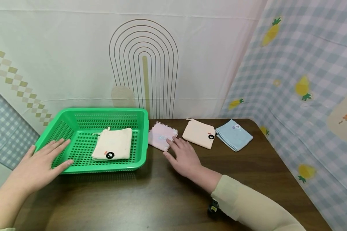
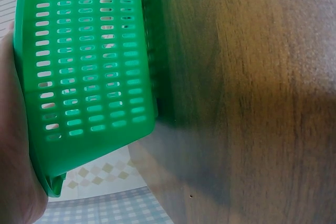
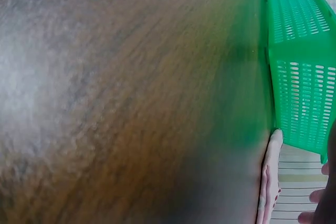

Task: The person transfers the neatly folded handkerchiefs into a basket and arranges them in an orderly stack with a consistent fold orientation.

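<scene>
A green basket [image 1: 104, 166] stands on the table at the left, with a folded cream cloth [image 1: 115, 144] inside. My left hand [image 1: 39, 166] lies over the basket's near left corner, fingers spread; in the left wrist view part of that hand [image 2: 13, 145] is beside the basket wall [image 2: 89, 150]. A folded pink cloth [image 1: 161, 134] lies just right of the basket. My right hand [image 1: 185, 157] is at its right edge with relaxed fingers; whether it touches the cloth cannot be told. The right wrist view has the pink cloth [image 3: 270, 182] edge-on below the hand's fingers.
Right of the pink cloth lie a second folded cream cloth [image 1: 199, 133] and a folded blue cloth [image 1: 234, 134], both near the back edge of the dark wooden table [image 1: 110, 202]. Patterned curtains hang behind and at the right [image 1: 315, 57].
</scene>
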Tool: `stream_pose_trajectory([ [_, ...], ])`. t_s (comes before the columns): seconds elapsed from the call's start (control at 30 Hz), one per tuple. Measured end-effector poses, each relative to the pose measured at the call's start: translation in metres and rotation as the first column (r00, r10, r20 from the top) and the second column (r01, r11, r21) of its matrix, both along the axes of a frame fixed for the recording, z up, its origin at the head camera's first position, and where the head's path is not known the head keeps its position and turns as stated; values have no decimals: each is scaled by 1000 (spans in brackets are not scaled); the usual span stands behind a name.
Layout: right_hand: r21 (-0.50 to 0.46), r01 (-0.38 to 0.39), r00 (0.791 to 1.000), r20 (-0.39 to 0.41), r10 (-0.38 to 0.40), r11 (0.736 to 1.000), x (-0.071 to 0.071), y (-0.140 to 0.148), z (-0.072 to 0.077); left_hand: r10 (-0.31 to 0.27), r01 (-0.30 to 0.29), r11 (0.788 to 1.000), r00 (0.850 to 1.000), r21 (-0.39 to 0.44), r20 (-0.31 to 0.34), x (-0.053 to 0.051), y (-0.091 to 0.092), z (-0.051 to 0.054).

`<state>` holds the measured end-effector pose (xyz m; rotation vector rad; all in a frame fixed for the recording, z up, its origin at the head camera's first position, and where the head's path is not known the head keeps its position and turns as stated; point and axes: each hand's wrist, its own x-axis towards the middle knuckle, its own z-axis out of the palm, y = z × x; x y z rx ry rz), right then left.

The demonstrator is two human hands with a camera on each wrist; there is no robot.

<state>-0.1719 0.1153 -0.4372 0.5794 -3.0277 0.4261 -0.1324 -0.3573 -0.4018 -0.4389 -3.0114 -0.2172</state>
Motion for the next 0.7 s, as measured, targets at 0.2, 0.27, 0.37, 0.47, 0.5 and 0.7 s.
stream_pose_trajectory([
  [0.2, 4, 20, 1000, 15, -20, 1000, -5, 0, -2, 4, -4, 1000, 1000, 0, 3, 1, -1, 0],
  [0.27, 4, 30, 999, 24, -30, 1000, -7, 0, -2, 4, -4, 1000, 1000, 1, 2, 1, -1, -1],
  [0.37, 6, 44, 998, 34, -44, 999, -10, -1, -3, 2, -2, 1000, 1000, 0, -2, 1, -1, 0],
  [0.47, 14, 50, 998, 34, -50, 999, -14, -2, -4, 5, -5, 1000, 1000, -1, -2, 1, 0, 0],
  [0.5, 20, 54, 998, 36, -54, 998, -15, -2, -4, 7, -7, 1000, 1000, -1, 1, 1, 0, 0],
  [0.7, 48, 70, 995, 63, -73, 996, -22, -4, -5, 14, -14, 1000, 1000, 4, 11, 2, 1, 1],
])
